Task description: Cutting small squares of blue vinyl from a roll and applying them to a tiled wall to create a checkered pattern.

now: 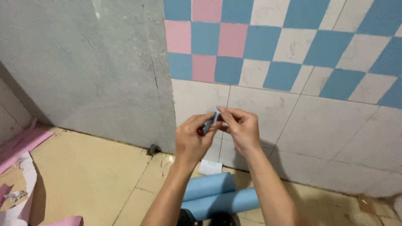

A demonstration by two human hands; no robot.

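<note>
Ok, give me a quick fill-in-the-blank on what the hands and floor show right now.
1. The left hand and right hand together pinch a small ____ strip in front of the tiled wall.
2. Two rolls on the floor below the arms are ____.
3. The material at the far left of the floor is ____.

Missing words: blue; blue; pink

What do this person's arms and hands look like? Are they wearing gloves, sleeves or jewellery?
Both the left hand and the right hand are bare, with no gloves. The forearms are uncovered as far as the picture shows; no sleeve reaches into view. No watch, bracelet or ring can be seen on the wrists or fingers. The fingernails look short and plain, though they are small in the picture.
</note>
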